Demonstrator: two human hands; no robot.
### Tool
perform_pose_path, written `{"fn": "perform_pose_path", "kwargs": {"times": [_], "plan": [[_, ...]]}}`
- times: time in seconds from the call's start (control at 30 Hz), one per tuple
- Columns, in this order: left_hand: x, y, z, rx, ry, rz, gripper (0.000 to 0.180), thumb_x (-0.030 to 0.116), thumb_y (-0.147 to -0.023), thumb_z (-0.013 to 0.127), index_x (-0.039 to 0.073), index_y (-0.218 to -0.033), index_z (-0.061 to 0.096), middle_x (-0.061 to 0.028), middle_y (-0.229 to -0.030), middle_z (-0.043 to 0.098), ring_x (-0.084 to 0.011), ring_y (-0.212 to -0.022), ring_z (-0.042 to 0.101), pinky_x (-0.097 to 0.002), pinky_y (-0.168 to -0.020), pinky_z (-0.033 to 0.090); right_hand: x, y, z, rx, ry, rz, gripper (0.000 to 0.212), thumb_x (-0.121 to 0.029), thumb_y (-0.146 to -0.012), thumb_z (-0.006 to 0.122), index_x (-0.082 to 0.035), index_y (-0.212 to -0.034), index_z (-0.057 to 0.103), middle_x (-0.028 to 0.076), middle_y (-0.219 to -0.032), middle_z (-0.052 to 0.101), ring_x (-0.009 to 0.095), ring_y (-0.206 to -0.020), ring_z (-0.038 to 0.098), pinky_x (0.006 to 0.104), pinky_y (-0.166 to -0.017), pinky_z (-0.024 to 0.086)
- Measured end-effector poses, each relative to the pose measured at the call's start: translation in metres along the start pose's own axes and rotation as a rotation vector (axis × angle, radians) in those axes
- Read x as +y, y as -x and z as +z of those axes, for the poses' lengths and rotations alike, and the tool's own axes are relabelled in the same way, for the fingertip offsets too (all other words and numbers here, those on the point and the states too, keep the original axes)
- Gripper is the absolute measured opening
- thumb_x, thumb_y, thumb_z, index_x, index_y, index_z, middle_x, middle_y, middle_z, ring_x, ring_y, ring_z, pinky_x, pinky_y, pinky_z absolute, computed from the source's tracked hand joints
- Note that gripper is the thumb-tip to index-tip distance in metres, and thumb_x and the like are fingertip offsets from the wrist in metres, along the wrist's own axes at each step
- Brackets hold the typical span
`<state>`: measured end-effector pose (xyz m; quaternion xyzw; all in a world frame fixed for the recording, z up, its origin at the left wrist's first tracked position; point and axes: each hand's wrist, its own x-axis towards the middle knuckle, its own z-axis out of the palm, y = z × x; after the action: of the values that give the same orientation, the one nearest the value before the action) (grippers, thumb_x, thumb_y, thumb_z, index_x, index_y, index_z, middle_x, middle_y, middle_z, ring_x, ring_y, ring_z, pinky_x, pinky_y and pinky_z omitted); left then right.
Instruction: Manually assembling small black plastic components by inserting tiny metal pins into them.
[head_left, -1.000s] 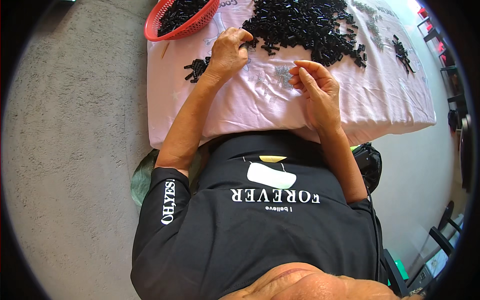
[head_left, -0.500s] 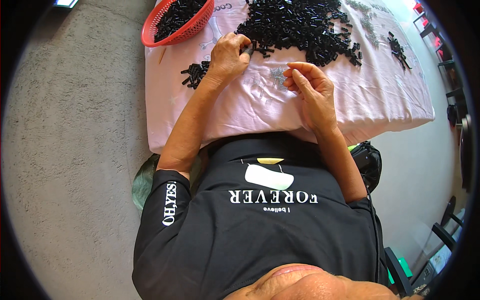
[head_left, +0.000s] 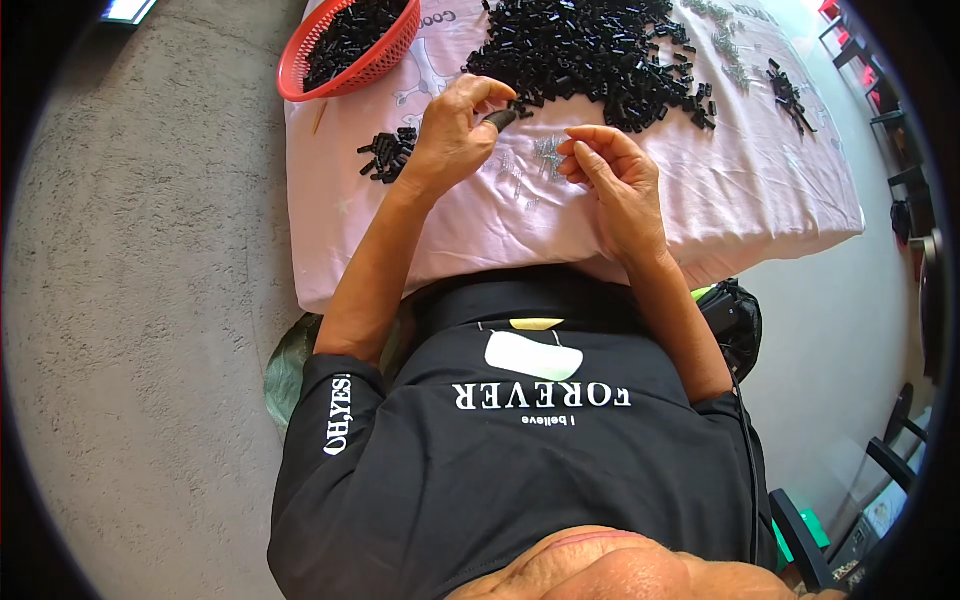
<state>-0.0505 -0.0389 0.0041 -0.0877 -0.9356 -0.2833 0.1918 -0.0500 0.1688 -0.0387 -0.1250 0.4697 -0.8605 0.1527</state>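
Note:
My left hand (head_left: pixel 458 133) is at the near left edge of a large heap of small black tube-like plastic pieces (head_left: pixel 570 55). Its index finger and thumb stand apart, close to a few loose pieces, and something dark covers the thumb tip. My right hand (head_left: pixel 622 180) is closed in a pinch, thumb against fingertips; whatever it holds is too small to name. Just beside those fingertips lies a little pile of thin silvery metal pieces (head_left: pixel 548 158), with more scattered toward the left hand. A small group of black pieces (head_left: pixel 388 156) sits left of my left wrist.
A red plastic basket (head_left: pixel 392 55) full of black pieces stands at the table's far left, a thin wooden stick (head_left: pixel 320 117) near it. More silvery bits (head_left: pixel 728 48) and a dark cluster (head_left: pixel 790 98) lie at the right on the pink cloth (head_left: pixel 770 200).
My left thumb and index finger have parted, where before they were close together at the heap's edge. The right hand keeps its pinch in nearly the same place.

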Motion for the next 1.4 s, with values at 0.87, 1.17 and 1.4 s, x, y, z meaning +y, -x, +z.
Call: {"fn": "perform_pose_path", "kwargs": {"times": [0.87, 1.17, 1.4], "plan": [[0.050, 0.031, 0.008, -0.116, 0.616, -0.309, 0.019, 0.001, -0.090, 0.060, -0.001, -0.108, 0.066, -0.0061, -0.093, 0.068, -0.0122, -0.084, 0.063, -0.0243, -0.080, 0.049, 0.003, 0.004, -0.002, 0.032, -0.088, -0.158, 0.009, -0.006, -0.096, 0.058, -0.002, -0.101, 0.065, 0.005, -0.088, 0.064, 0.006, -0.069, 0.058, 0.0183, -0.060, 0.046], [-0.030, 0.010, 0.001, 0.014, -0.429, -0.257, 0.019, 0.007, -0.072, 0.062, 0.008, -0.091, 0.063, -0.0093, -0.094, 0.065, -0.0298, -0.093, 0.062, -0.0432, -0.084, 0.046, 0.002, 0.002, 0.000, 0.040, -0.055, -0.118, 0.012, -0.008, -0.097, 0.057, -0.001, -0.105, 0.064, 0.005, -0.081, 0.065, 0.006, -0.062, 0.052, 0.0184, -0.056, 0.039], [-0.041, 0.010, 0.005, -0.024, -0.350, -0.251, 0.020, 0.003, -0.074, 0.058, 0.007, -0.092, 0.064, -0.0091, -0.095, 0.067, -0.0286, -0.094, 0.063, -0.0414, -0.087, 0.046, 0.003, 0.002, -0.001, 0.045, -0.043, -0.099, 0.013, -0.004, -0.096, 0.057, 0.000, -0.108, 0.062, 0.007, -0.089, 0.068, 0.006, -0.071, 0.057, 0.0193, -0.065, 0.045]]}}
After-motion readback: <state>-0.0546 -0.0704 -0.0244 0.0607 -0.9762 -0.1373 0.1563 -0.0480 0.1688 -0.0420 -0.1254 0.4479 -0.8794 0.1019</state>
